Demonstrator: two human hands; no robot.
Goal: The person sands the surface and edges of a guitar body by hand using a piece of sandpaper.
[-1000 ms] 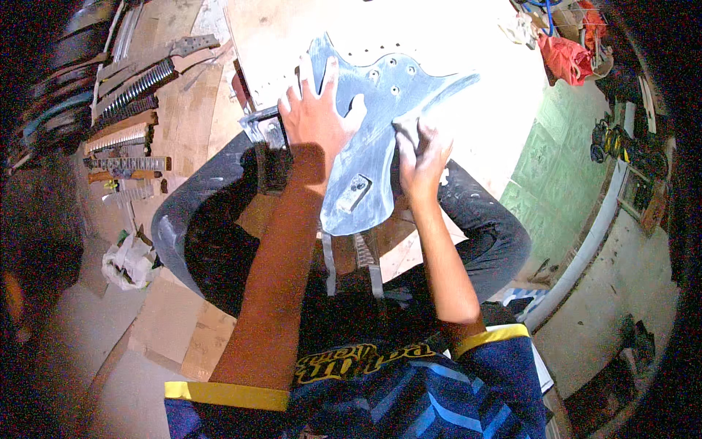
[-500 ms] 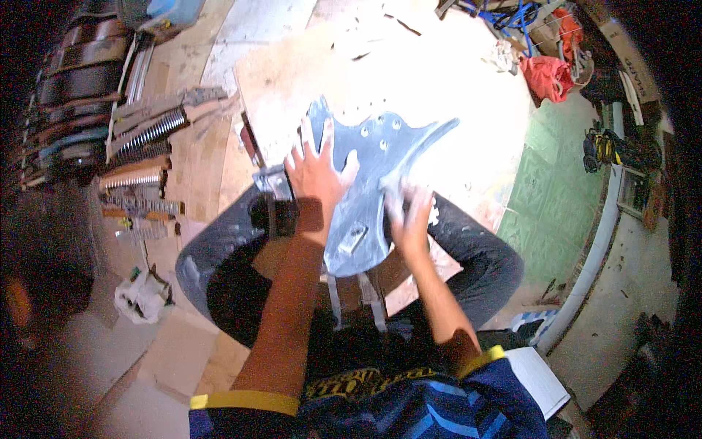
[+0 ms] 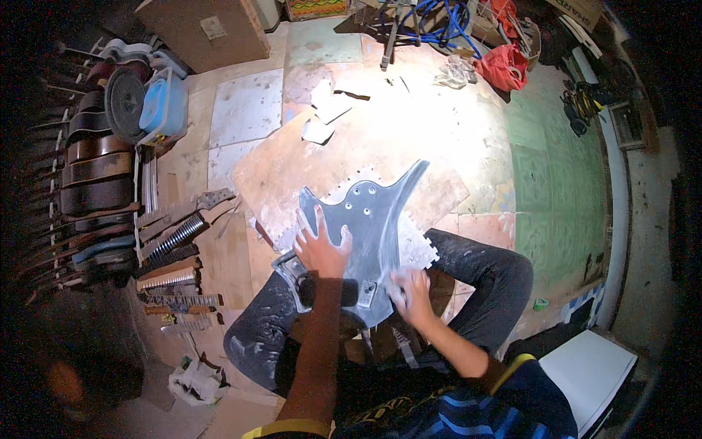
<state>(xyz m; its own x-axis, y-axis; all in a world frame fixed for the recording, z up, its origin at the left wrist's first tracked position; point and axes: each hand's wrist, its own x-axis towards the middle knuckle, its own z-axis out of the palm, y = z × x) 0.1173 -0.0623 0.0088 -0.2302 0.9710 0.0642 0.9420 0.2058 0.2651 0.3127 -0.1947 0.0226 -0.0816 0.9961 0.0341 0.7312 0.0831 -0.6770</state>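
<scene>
A dark grey electric guitar body (image 3: 351, 241), streaked with pale dust, lies across my lap with its pointed horns facing away. Round holes show near its far end, and a rectangular cavity sits near its close end. My left hand (image 3: 322, 252) rests flat on the left part of the body, fingers spread. At the lower right edge, my right hand (image 3: 413, 296) has its fingers bent against the side; whatever lies under the fingertips is hidden. Beneath the body shows a pale mat (image 3: 419, 245) with a jigsaw edge.
A brown board (image 3: 267, 164) lies on the tiled floor ahead, with pale scraps (image 3: 318, 132) on it. Guitar necks (image 3: 179, 300) lie at the left, beside a row of guitars (image 3: 99, 172) and a blue tub (image 3: 162, 106). A red bag (image 3: 504, 67) and blue cables (image 3: 446, 25) lie at the far right.
The view has shifted, so the guitar body appears lower. My right hand has slid along its right edge toward me, while my left hand stays pressed on the surface.
</scene>
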